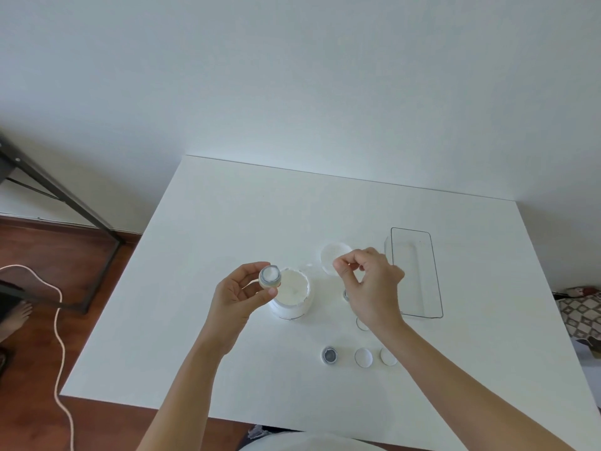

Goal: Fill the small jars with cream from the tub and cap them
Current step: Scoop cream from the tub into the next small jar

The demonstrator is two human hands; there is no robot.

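My left hand [240, 294] holds a small jar [270, 276] with white cream in it, tilted toward me, just left of the open tub [294, 292]. The white tub is full of cream and stands mid-table. My right hand [367, 284] hovers to the right of the tub with its fingers curled and thumb and forefinger meeting; whether they pinch anything is not clear. The tub's lid [331, 253] lies behind that hand. A small jar [345, 296] peeks out under the right hand, and a clear one [360, 324] stands below the wrist.
Three small caps lie in a row near me: one showing a grey inside [330, 355] and two white ones [363, 357] [388, 356]. A clear rectangular tray [418, 271] stands to the right. The white table [227, 222] meets a wall; a cable [60, 320] trails on the floor at left.
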